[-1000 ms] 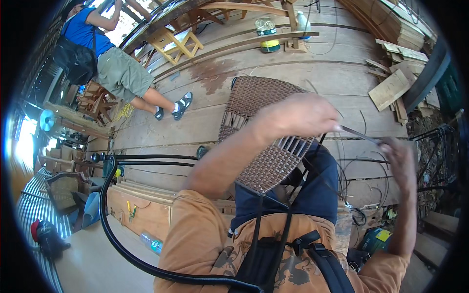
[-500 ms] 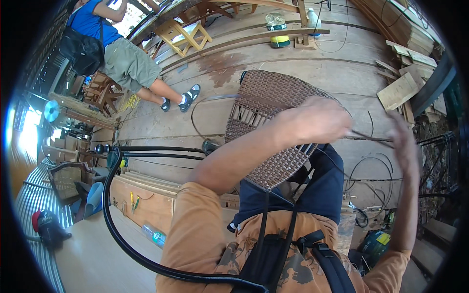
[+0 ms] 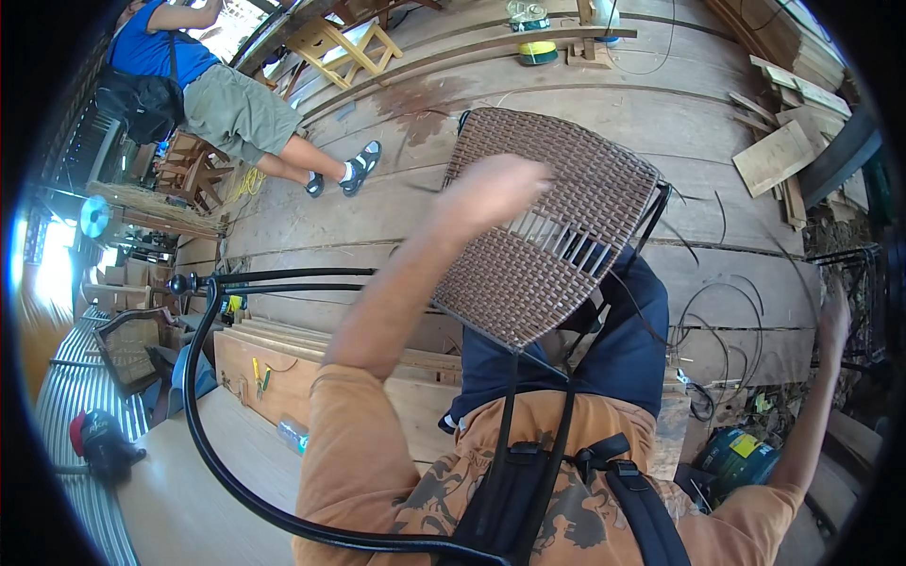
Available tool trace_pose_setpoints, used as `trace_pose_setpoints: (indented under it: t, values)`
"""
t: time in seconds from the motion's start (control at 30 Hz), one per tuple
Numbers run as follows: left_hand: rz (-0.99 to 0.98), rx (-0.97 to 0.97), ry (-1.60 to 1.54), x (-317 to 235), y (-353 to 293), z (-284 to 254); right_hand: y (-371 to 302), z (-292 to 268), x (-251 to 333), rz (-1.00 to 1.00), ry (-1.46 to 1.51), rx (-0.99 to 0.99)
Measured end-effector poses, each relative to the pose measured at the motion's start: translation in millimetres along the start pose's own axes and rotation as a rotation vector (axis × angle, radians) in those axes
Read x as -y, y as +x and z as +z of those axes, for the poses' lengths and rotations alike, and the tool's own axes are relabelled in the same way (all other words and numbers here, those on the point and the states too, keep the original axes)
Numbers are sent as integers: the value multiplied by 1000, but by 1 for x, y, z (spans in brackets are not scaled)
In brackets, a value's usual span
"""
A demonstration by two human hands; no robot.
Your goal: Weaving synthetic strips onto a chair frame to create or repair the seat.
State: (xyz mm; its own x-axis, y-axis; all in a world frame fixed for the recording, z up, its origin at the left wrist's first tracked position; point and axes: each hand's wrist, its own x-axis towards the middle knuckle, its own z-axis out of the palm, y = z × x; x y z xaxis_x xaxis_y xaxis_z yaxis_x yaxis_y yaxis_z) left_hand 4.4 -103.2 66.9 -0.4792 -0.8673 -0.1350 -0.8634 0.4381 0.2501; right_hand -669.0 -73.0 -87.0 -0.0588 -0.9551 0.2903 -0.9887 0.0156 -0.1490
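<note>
A brown woven chair seat (image 3: 557, 151) on a black metal frame lies tilted over my lap. Across its middle runs an unwoven band where pale bare rods (image 3: 566, 241) show. My left hand (image 3: 495, 193) is over the seat's left part, blurred, its fingers curled together; what it holds, if anything, cannot be made out. Far out to the right, my right hand (image 3: 834, 316) is raised beside the metal frames, its fingers smeared by motion. Thin dark strips (image 3: 681, 243) stick out past the seat's right edge.
Loose dark strips (image 3: 722, 316) curl on the plank floor to the right. A curved black metal tube (image 3: 203, 396) arches at my left. Boards (image 3: 779, 170) are piled at the far right. A person in a blue shirt (image 3: 170, 52) stands at the far left. A wooden stool (image 3: 344, 52) is behind.
My left hand has swung left across the seat, uncovering its right part. My right hand has moved outward to the right and slightly down. The seat appears turned and shifted a little.
</note>
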Motion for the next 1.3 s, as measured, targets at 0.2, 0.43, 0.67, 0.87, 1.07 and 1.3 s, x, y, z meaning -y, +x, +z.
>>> trace_pose_setpoints:
  t: [0.2,0.43,0.67,0.87,1.07,1.3]
  values:
    - [330,-208,79,-110,46,21,4,-103,378,-292,751,435]
    - [-91,-63,45,18,-10,-22,-7,-13,57,100,675,130]
    - [-261,-329,58,50,-40,-5,-30,20,-48,363,20,267]
    - [225,-189,-167,-109,25,50,0,-71,333,-119,845,212]
    - [254,354,-721,-68,9,-4,-16,-65,282,-139,993,528]
    - [-403,304,-386,42,-78,-67,-23,-39,25,258,330,192]
